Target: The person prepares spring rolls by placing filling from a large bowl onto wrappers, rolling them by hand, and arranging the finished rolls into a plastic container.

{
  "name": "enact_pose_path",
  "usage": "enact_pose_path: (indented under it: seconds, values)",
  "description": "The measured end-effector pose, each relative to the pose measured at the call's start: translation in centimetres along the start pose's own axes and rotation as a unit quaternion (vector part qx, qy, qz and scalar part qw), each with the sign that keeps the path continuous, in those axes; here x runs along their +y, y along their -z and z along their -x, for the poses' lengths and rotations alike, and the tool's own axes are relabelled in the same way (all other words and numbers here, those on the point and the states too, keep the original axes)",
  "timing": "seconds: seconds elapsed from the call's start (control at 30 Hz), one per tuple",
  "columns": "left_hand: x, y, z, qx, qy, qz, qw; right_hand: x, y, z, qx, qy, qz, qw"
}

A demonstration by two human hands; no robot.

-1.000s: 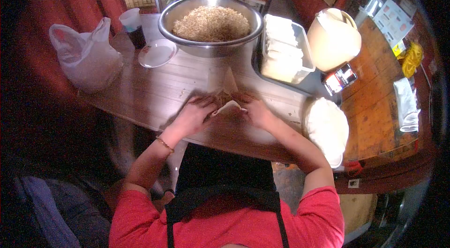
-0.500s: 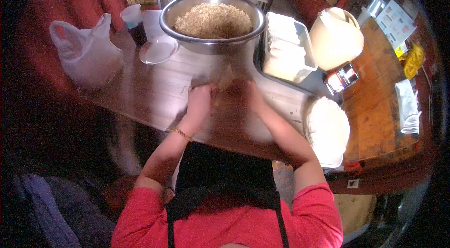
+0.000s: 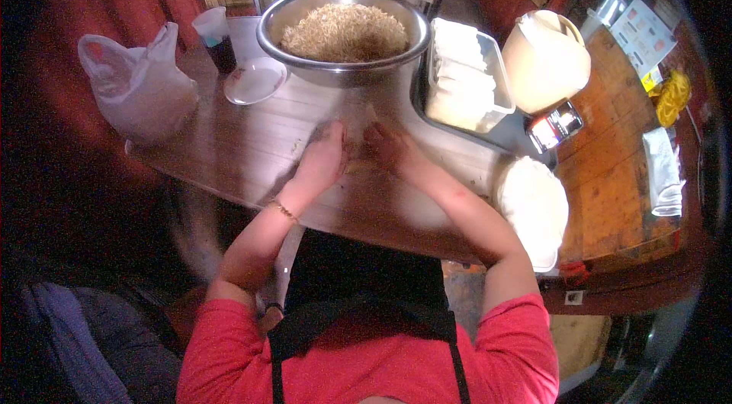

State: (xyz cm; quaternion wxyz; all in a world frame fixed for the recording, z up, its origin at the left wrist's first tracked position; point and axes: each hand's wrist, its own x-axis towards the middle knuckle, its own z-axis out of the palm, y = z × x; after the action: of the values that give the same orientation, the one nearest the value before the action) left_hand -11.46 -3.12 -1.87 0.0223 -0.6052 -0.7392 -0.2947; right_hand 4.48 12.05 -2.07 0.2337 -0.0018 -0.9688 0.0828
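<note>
My left hand point(image 3: 326, 154) is low over the wooden table point(image 3: 259, 148), its fingers curled inward. Close beside it, my right hand point(image 3: 393, 152) has its fingers bent toward the left one. Shadow and blur hide what, if anything, lies between the fingertips. Just beyond both hands stands a large steel bowl point(image 3: 343, 67) heaped with a pale brown shredded filling point(image 3: 347, 32). To the right, a clear plastic container point(image 3: 499, 99) holds stacked white sheets, possibly wrappers point(image 3: 461, 80). Nearer my right forearm is a tray with a white, overexposed load point(image 3: 532, 209).
On the left are a knotted white plastic bag point(image 3: 141, 95), a cup point(image 3: 216, 38) and a small white plate point(image 3: 255, 82). A beige bucket-like container point(image 3: 546, 61) and a phone point(image 3: 555, 127) stand right. A folded cloth point(image 3: 662, 173) lies at the far right.
My right hand has moved left, closer to my left hand. My left hand has shifted slightly and its fingers point further forward. The bowl and containers stay in place.
</note>
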Motion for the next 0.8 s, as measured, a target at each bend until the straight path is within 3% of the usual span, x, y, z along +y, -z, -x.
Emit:
enact_pose_path:
  seconds: [0.03, 0.07, 0.13, 0.27, 0.33, 0.37, 0.4, 0.43, 0.47, 0.5, 0.53, 0.67, 0.73, 0.8]
  values:
    - [0.2, 1.2, 0.2, -0.034, 0.021, 0.082, 0.996, -0.3, 0.3, 0.3, 0.030, 0.026, -0.011, 0.999]
    - [0.3, 2.5, 0.5, -0.034, 0.021, 0.081, 0.996, -0.5, 0.9, 0.9, 0.030, 0.026, -0.011, 0.999]
    - [1.0, 4.8, 1.4, -0.129, -0.033, 0.098, 0.986, -2.8, 3.6, 1.5, -0.261, -0.106, 0.054, 0.958]
    - [1.4, 5.0, 2.1, -0.164, -0.118, 0.042, 0.978, -3.8, 3.3, 2.1, -0.189, -0.121, -0.003, 0.974]
    - [1.0, 4.1, 2.1, -0.070, -0.236, -0.059, 0.967, -3.0, 2.3, 1.9, -0.057, -0.005, 0.029, 0.998]
    - [0.7, 3.7, 2.2, -0.069, -0.234, -0.060, 0.968, -2.5, 2.2, 2.0, -0.057, -0.003, 0.029, 0.998]
    - [0.8, 3.7, 2.1, -0.079, -0.237, -0.105, 0.962, -4.2, 4.8, 0.2, -0.188, -0.150, -0.008, 0.971]
    - [1.0, 3.5, 2.1, -0.090, -0.240, -0.149, 0.955, -5.2, 6.2, -0.8, -0.312, -0.292, -0.044, 0.903]
    - [1.0, 3.3, 2.0, -0.090, -0.239, -0.149, 0.955, -4.5, 5.4, -0.1, -0.313, -0.291, -0.043, 0.903]
    - [1.0, 3.0, 1.8, -0.053, -0.250, -0.159, 0.953, -3.2, 4.0, 1.1, -0.226, -0.151, 0.028, 0.962]
    - [1.0, 2.8, 1.6, -0.016, -0.262, -0.170, 0.950, -2.6, 3.4, 1.6, -0.132, -0.005, 0.098, 0.986]
    - [1.1, 2.3, 0.9, 0.004, -0.245, -0.159, 0.956, -1.4, 2.2, 2.4, -0.070, 0.018, 0.140, 0.988]
    - [1.4, 2.7, 0.5, -0.086, -0.184, -0.133, 0.970, -1.3, 2.2, 1.9, 0.005, 0.019, 0.063, 0.998]
    - [1.0, 2.2, 0.3, -0.080, -0.174, -0.097, 0.977, -1.0, 1.8, 1.8, -0.007, -0.016, 0.036, 0.999]
